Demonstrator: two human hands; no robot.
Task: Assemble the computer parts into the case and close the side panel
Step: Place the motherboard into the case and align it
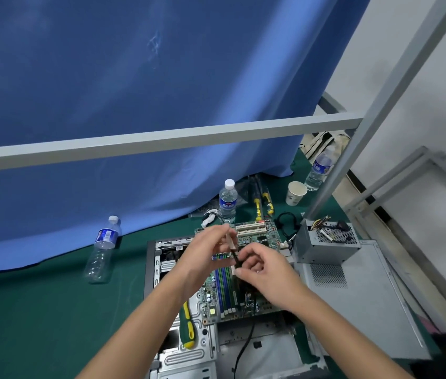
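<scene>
Three water bottles (227, 201) carry blue labels, writing unreadable.

You are looking at the open grey case (186, 354) lying flat on the green mat, the green motherboard (243, 283) sitting across it unseated. The grey power supply (325, 242) is standing on the detached side panel (366, 296) at right.

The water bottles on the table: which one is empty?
The bottle nearest the left edge, by the blue curtain. It looks empty and leans, while the other two stand farther back.
</scene>
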